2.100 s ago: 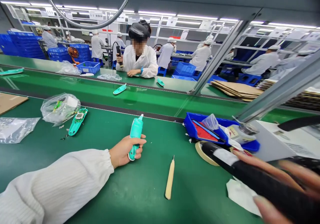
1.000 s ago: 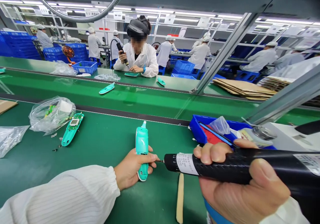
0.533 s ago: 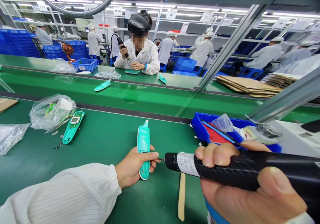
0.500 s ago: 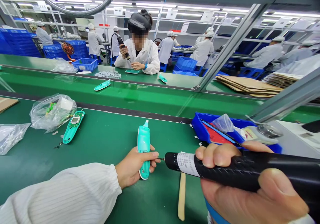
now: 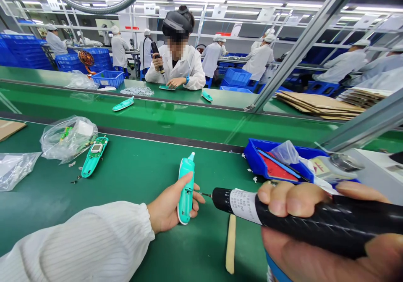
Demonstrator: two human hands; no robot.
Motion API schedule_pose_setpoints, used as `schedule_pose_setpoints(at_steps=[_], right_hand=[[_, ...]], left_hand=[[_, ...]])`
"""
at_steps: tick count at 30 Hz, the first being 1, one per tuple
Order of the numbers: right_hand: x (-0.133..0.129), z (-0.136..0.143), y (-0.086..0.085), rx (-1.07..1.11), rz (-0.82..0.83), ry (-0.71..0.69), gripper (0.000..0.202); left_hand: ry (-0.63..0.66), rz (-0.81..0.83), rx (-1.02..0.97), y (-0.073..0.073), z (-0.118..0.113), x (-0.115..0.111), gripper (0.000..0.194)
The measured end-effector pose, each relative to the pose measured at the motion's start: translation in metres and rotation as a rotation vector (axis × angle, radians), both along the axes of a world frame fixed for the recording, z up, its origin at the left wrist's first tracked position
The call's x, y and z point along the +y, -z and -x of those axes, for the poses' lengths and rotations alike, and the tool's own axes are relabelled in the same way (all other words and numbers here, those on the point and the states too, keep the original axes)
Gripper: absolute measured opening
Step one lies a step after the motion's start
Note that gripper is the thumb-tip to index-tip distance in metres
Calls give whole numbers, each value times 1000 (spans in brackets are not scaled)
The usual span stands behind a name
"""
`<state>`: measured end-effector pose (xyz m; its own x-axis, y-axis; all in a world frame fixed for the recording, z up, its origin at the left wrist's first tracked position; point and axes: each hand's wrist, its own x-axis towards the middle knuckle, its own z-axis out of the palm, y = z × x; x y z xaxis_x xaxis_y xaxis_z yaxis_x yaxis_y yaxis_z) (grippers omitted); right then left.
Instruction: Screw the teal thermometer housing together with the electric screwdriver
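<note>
On the matte green counter point(image 5: 132, 177), left hand point(image 5: 165, 208) fingers wrap a smooth teal casing point(image 5: 186, 189); right hand point(image 5: 302, 231) fingers grip a textured black cylindrical screwdriver point(image 5: 283, 214).

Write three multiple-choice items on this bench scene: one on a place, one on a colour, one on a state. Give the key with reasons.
1. Where does the wooden stick lie?
A. on the green mat
B. in the blue tray
C. on the cardboard

2. What colour is the casing in the left hand?
A. red
B. teal
C. black

3. How is the right hand?
A. open, flat
B. resting on a bag
C. closed round the black electric screwdriver

Key: A, it rests on bare mat; B, its shell is teal; C, the fingers wrap the barrel.
</note>
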<state>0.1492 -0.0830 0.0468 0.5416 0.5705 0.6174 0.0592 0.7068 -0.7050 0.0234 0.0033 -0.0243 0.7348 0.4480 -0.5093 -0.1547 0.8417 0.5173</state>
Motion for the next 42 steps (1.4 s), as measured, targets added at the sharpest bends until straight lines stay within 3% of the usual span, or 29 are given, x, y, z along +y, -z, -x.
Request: schedule_pose_setpoints(at_steps=[5, 11, 33, 42], right_hand=[[4, 11, -1, 57, 11, -70, 26], [12, 25, -6, 49, 28, -21, 22], [19, 23, 2, 35, 144, -34, 18], [23, 26, 5, 64, 98, -15, 24]], left_hand=[[16, -29, -78, 5, -2, -1, 43], [59, -39, -74, 5, -1, -2, 46], [136, -51, -98, 5, 2, -1, 43], [166, -74, -88, 4, 3, -2, 45]])
